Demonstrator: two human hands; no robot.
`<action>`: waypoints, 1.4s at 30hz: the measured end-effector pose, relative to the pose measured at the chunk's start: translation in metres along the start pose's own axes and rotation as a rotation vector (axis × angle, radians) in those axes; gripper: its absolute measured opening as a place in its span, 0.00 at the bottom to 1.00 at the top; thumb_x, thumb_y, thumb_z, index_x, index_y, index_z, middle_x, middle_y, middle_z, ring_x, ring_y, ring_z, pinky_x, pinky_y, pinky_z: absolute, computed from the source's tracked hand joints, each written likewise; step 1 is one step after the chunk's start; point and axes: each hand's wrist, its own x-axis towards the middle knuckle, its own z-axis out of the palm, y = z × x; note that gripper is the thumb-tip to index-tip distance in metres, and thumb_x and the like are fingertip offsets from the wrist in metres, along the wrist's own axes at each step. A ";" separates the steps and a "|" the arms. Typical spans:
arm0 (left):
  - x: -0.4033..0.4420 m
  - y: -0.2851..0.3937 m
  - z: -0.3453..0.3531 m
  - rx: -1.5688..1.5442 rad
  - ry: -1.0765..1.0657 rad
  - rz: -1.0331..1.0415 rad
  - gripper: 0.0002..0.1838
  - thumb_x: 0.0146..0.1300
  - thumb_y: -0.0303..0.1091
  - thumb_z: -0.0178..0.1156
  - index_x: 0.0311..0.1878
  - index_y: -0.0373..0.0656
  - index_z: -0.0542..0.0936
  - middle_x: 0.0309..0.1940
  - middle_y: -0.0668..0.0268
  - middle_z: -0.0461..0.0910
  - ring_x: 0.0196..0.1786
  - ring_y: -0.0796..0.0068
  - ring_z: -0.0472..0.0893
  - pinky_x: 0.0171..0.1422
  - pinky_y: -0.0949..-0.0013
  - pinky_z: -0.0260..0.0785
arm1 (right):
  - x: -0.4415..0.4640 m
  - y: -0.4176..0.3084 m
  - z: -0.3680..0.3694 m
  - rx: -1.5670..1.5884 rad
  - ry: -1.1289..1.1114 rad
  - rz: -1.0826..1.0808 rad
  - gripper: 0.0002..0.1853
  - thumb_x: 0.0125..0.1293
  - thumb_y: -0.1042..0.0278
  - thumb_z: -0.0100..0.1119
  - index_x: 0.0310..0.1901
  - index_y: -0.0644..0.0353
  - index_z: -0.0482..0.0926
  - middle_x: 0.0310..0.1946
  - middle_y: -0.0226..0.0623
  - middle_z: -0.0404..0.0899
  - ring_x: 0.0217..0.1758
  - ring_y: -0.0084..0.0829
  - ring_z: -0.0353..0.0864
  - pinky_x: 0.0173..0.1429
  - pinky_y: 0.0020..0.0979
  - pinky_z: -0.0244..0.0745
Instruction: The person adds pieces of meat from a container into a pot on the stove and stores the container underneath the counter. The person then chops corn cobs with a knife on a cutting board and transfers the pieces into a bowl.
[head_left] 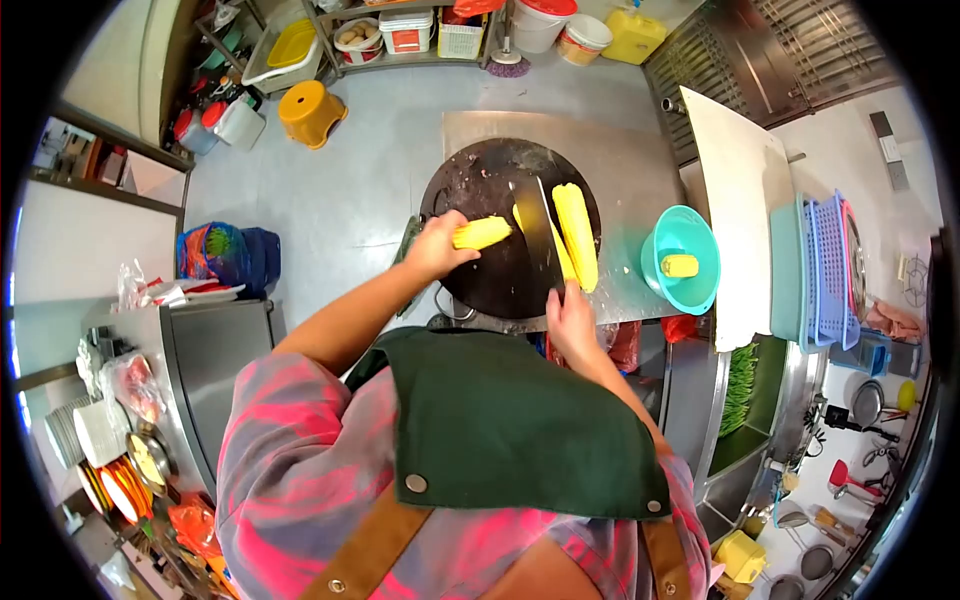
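Note:
My left hand [438, 246] is closed around a short piece of yellow corn [483, 233] over a dark round chopping board [490, 175]. In my right hand [573, 322] is the handle of a cleaver [540, 240], its wide blade pointing away from me across the board. Right of the blade lies a whole corn cob [575, 235]. More corn shows beside the blade, partly hidden by it. A turquoise bowl [660, 235] to the right holds one cut corn piece [679, 266].
The board rests on a metal table [635, 165]. An orange stool [311, 113] stands on the floor beyond, at the left. A white panel [735, 210] rises right of the bowl, with stacked baskets [828, 270] behind it. Green vegetables [739, 390] lie in a sink at the lower right.

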 end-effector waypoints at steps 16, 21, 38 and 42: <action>-0.018 0.014 0.018 0.002 0.103 0.042 0.22 0.46 0.34 0.68 0.44 0.40 0.72 0.41 0.56 0.73 0.48 0.52 0.73 0.51 0.58 0.66 | 0.070 0.001 0.035 -0.212 -0.220 -0.047 0.13 0.63 0.65 0.47 0.40 0.69 0.70 0.30 0.59 0.77 0.35 0.55 0.78 0.43 0.49 0.72; -0.012 0.002 0.023 -0.094 0.118 0.049 0.20 0.47 0.31 0.68 0.42 0.39 0.71 0.38 0.56 0.73 0.43 0.55 0.76 0.47 0.60 0.69 | 0.095 0.025 0.020 0.334 -0.469 0.229 0.16 0.65 0.66 0.45 0.47 0.71 0.69 0.17 0.40 0.72 0.12 0.31 0.72 0.19 0.34 0.70; -0.017 0.019 0.011 -0.054 0.064 -0.039 0.19 0.49 0.33 0.66 0.42 0.41 0.70 0.43 0.53 0.72 0.48 0.50 0.73 0.52 0.57 0.66 | 0.077 -0.036 0.022 -0.187 0.050 -0.082 0.11 0.65 0.65 0.47 0.36 0.67 0.69 0.29 0.58 0.76 0.34 0.57 0.77 0.40 0.49 0.71; -0.014 0.004 0.021 -0.101 0.107 -0.001 0.21 0.48 0.31 0.67 0.44 0.40 0.70 0.40 0.55 0.73 0.45 0.55 0.75 0.49 0.61 0.68 | 0.092 0.019 0.060 -0.110 -0.198 0.085 0.16 0.64 0.63 0.46 0.42 0.71 0.70 0.32 0.62 0.77 0.39 0.57 0.78 0.46 0.49 0.72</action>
